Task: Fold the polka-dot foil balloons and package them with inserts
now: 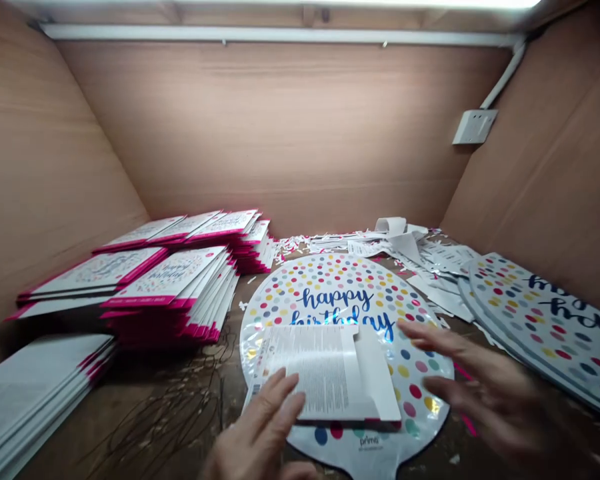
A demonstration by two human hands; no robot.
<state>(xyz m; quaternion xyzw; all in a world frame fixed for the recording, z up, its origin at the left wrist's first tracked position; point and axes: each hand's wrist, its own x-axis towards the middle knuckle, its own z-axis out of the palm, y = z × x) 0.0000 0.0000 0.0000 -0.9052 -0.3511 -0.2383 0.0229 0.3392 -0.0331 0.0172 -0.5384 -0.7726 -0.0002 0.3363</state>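
Observation:
A flat round foil balloon (330,283) with coloured dots and blue "happy birthday" lettering lies on the table, its tail pointing toward me. On its lower half rests a white printed cardboard packet (313,373), text side up, with a plain white flap on the right and a thin pink lower edge. My left hand (263,430) is at the packet's lower left corner, fingers stretched out; whether they touch it I cannot tell. Over the balloon's right edge hovers my right hand (480,383), slightly blurred, fingers apart and nothing between them.
Pink-edged packets (170,280) stand in stacks at back left, and more white packets (40,393) lie at front left. Paper strips (405,247) and scraps are heaped at the back. Flat balloons (550,327) are piled on the right. Wooden panels (280,133) enclose the table.

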